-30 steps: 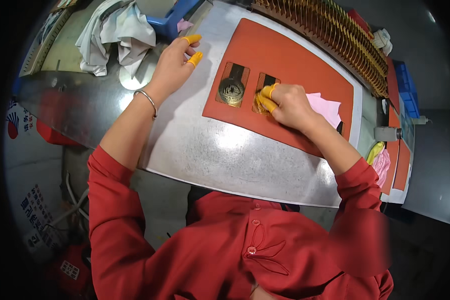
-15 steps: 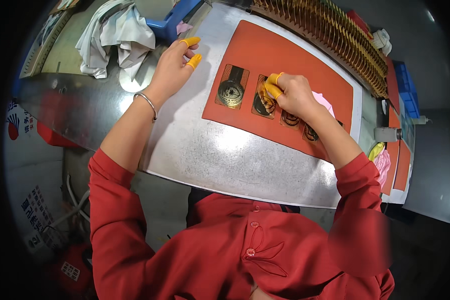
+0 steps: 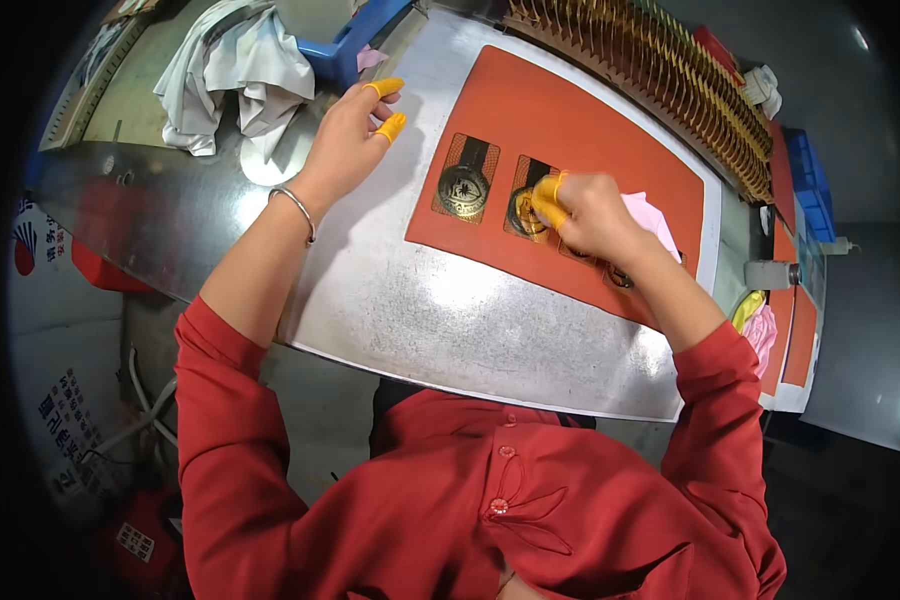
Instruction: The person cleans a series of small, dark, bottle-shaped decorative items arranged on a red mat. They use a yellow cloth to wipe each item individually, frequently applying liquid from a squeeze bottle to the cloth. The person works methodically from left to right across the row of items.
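Several thin dark-and-gold plates with round emblems lie in a row on an orange-red mat [image 3: 560,105]. My right hand [image 3: 592,212] is over the second plate [image 3: 526,205] from the left, its yellow-capped fingertips closed together against the plate's emblem. Whatever they pinch, if anything, is hidden. The hand and forearm partly cover the plates farther right. Left of it, the first plate [image 3: 463,180] lies uncovered. Off the mat's left edge, my left hand [image 3: 354,122] hovers with nothing in it, its yellow-capped thumb and forefinger apart. A pink cloth [image 3: 652,222] shows behind my right wrist.
A long rack of upright gold-brown plates [image 3: 660,95] runs along the back right. White cloths [image 3: 235,70] hang beside a blue plastic bin [image 3: 345,50] at far left. A grey metal block [image 3: 773,275] and yellow and pink cloths [image 3: 758,335] are at the right.
My right hand has slid a little toward me over the second plate, now covering its lower part. My left hand stays almost where it was.
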Demonstrator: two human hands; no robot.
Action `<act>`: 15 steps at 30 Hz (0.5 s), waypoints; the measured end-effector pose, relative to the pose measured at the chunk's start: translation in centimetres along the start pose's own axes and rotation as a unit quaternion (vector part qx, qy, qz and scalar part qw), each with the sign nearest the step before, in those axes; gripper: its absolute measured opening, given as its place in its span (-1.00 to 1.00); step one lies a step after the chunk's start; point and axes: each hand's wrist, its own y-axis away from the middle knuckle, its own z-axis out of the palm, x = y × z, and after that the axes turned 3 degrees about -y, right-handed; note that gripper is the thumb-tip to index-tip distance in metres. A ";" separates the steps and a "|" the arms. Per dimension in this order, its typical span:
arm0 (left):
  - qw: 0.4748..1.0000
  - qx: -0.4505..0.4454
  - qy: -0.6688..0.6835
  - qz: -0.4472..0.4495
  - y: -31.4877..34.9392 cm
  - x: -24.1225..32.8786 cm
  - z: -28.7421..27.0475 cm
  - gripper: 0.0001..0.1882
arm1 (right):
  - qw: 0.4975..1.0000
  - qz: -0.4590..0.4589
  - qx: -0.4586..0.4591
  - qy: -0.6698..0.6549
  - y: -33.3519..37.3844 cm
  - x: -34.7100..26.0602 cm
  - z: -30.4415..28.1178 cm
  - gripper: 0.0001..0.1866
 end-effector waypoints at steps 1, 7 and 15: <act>1.000 0.000 0.006 0.002 0.2 0.1 0.2 -0.65 | 0.998 0.011 -0.063 0.018 0.8 -0.2 0.1 -0.92; 1.000 -0.007 -0.006 -0.011 0.2 -0.2 0.1 -0.66 | 1.000 0.013 0.008 -0.015 0.8 0.0 0.3 -0.88; 1.000 -0.004 -0.019 -0.005 0.0 0.2 0.0 -0.68 | 1.000 -0.002 0.002 -0.001 2.2 -1.6 0.7 -0.91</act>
